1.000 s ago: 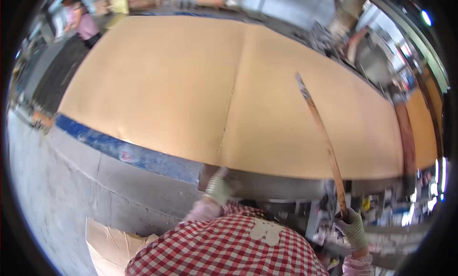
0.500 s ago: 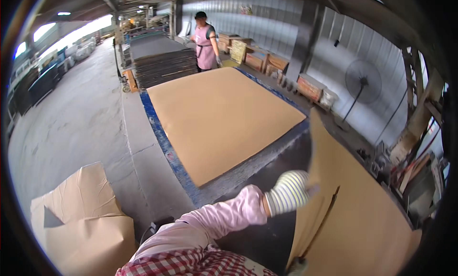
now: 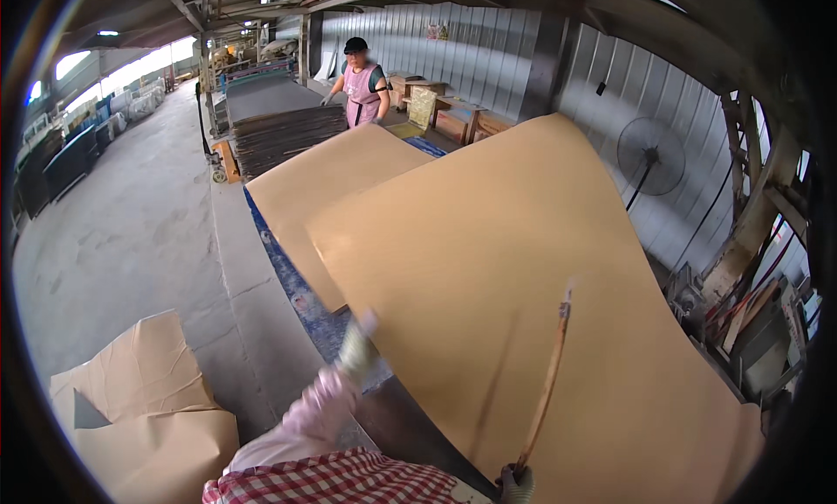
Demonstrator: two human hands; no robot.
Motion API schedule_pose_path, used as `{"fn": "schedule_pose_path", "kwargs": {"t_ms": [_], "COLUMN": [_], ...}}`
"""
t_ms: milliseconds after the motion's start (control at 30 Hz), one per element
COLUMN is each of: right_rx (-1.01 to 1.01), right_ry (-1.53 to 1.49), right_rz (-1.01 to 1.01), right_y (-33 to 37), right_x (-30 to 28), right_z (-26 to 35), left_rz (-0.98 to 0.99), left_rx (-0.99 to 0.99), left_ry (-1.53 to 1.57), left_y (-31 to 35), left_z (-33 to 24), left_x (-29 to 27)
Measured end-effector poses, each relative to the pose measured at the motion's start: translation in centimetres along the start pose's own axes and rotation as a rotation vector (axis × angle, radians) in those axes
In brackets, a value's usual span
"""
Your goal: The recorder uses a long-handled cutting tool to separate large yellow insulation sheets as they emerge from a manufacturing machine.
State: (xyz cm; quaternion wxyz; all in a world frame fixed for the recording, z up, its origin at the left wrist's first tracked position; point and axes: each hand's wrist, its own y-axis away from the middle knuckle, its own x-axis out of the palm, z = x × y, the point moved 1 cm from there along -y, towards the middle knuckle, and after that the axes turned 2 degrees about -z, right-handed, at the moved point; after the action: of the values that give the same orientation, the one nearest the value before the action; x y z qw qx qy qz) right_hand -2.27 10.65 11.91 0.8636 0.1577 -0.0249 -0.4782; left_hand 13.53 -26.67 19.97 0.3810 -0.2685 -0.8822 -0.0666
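My left hand (image 3: 356,350), in a striped glove and smeared by motion, is closed at the left edge of a large brown paper sheet (image 3: 471,242). That sheet billows up in front of me and partly covers another flat brown sheet (image 3: 340,168), which lies on a blue-edged table (image 3: 292,277). Low in the view, my gloved right hand (image 3: 516,485) is closed round a thin wooden stick (image 3: 549,378). The stick points up and away across the lifted sheet, casting a shadow on it. Most of the right forearm is out of sight.
Crumpled brown paper (image 3: 157,408) lies at the near left. Behind the table is a tall stack of dark sheets (image 3: 283,138), with a person in a pink apron (image 3: 360,94) beside it. A standing fan (image 3: 649,155) and wooden scraps (image 3: 754,312) are at the right.
My left hand has swept left, bringing the brown sheet's edge over the table and the flat sheet. The stick in my right hand has come further into view. The person behind has turned.
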Motion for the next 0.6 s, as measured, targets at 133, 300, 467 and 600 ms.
{"fn": "schedule_pose_path", "kwargs": {"t_ms": [133,300,467,600], "right_rx": [-0.014,-0.054,-0.122,-0.119], "right_ry": [0.054,-0.044,-0.092,0.099], "right_rz": [-0.026,0.046,-0.097,-0.242], "right_y": [1.2,2.4,4.4,5.0], "right_x": [1.3,2.9,1.2,0.0], "right_z": [-0.7,1.0,-1.3,-5.0], "left_rz": [-0.200,-0.443,-0.363,-0.264], "left_rx": [-0.480,-0.172,-0.212,-0.572], "left_ry": [-0.290,-0.457,0.394,0.392], "left_y": [8.3,0.7,-1.5,5.6], "left_z": [17.7,15.4,7.0,13.6], "left_x": [-6.3,-8.9,-9.8,-4.9]}}
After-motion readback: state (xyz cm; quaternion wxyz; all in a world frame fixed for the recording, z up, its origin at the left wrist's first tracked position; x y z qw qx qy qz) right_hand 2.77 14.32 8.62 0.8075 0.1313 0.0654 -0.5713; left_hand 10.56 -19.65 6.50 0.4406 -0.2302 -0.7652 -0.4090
